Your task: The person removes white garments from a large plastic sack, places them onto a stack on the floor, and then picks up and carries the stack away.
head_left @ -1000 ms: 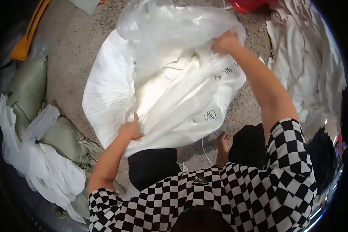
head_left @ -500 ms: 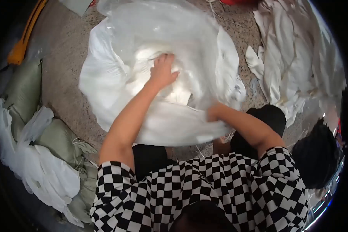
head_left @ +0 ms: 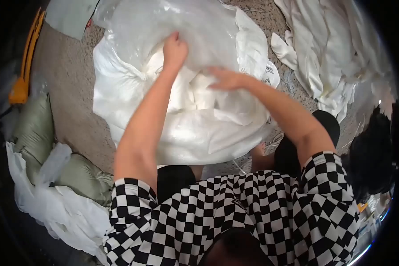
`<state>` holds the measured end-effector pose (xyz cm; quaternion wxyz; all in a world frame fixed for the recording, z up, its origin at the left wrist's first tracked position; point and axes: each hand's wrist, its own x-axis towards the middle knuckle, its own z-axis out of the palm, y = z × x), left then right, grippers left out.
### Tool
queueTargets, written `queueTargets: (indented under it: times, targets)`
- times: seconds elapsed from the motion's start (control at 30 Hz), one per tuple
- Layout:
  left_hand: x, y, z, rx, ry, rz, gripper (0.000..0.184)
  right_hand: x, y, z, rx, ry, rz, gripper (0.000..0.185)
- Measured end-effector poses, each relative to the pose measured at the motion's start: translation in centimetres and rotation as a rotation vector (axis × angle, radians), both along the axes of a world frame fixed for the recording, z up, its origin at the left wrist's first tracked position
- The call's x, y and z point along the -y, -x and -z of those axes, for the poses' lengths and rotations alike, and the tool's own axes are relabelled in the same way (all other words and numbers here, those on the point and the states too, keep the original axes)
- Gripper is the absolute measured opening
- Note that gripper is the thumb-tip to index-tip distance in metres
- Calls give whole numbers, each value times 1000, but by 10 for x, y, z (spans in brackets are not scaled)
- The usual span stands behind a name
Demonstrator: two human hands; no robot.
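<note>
A large white sack (head_left: pixel 195 142) with a clear plastic liner (head_left: pixel 199 26) stands wide open before me. Folded white pieces (head_left: pixel 181 93), seemingly cloth, lie inside it. My left hand (head_left: pixel 175 52) is closed like a fist near the far inner side of the liner. What its fingers hold, if anything, is hidden. Over the right part of the opening is my right hand (head_left: pixel 229 80), slightly blurred, its fingers stretched out to the left above the white contents. It holds nothing that I can see.
Heaped off-white cloth (head_left: pixel 328 48) lies at the right. Stuffed green sacks (head_left: pixel 77 175) and crumpled white plastic (head_left: pixel 66 208) are at the left, below a yellow tool-like object (head_left: pixel 24 75). A black bundle (head_left: pixel 372 155) sits at the far right.
My left hand has moved away from me and gone from spread fingers to closed. My right hand has left the sack's near right rim and come inward over the opening.
</note>
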<state>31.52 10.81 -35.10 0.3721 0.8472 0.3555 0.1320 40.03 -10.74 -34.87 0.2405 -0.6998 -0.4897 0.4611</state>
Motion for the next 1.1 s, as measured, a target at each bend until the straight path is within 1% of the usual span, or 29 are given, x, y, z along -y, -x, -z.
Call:
queueTargets:
  times: [0.03,0.07,0.1,0.13,0.23,0.27,0.37,0.43,0.47,0.5,0.53,0.57,0.6,0.63,0.67,0.7,0.73,0.77,0.83,0.9,0.97,1.03,1.1]
  targets:
    - [16,24,-8,-25,-147,67,47,4,-29,16,199,53,17,59]
    - [31,44,-20,-42,-293,129,54,-1,-62,-11,309,469,-94,63]
    - [41,61,-32,-166,-402,186,63,12,-92,7,326,422,-41,65]
    - [50,75,-42,-291,-509,237,72,24,-115,22,312,428,41,62]
    - [76,92,-70,-629,-268,43,84,22,-119,-9,456,450,162,58]
    - [77,97,-62,-614,-258,30,92,22,-117,1,431,373,149,55]
    - [91,97,-51,-581,-487,192,92,3,-77,-39,519,485,-232,44]
    - [99,87,-45,-553,-649,491,90,-6,-36,-26,544,361,-313,40]
    - [100,82,-43,-533,-729,645,90,-9,-13,-18,385,250,-211,43]
    - [97,79,-45,-629,-678,579,88,-8,8,-6,230,138,-108,46]
    - [92,76,-51,-721,-625,510,86,-1,28,17,176,10,-99,58]
    - [83,72,-56,-812,-571,441,84,4,49,11,165,190,-149,71]
    - [67,69,-62,-880,-508,338,83,15,74,16,221,229,-243,78]
    - [57,73,-63,-838,-497,345,83,21,89,1,147,310,-364,82]
    - [49,78,-65,-801,-481,344,83,29,104,-1,85,356,-411,80]
    - [42,85,-66,-769,-465,335,83,38,114,-1,58,351,-365,78]
    - [35,94,-67,-717,-468,377,85,49,121,0,33,344,-319,76]
    - [26,109,-62,-630,-456,411,85,54,122,2,9,336,-272,74]
    - [5,152,-55,-461,-429,468,86,50,111,2,-40,364,-311,66]
    - [-36,211,-74,-936,-292,507,86,33,98,-3,-39,345,-380,59]
    - [-62,247,-114,-1210,-372,317,87,5,86,-10,8,271,-460,51]
    - [-84,277,-145,-1158,-614,194,70,-33,82,-21,38,97,-433,44]
    - [-102,290,-145,-1177,-708,199,55,-74,85,-67,108,69,-481,41]
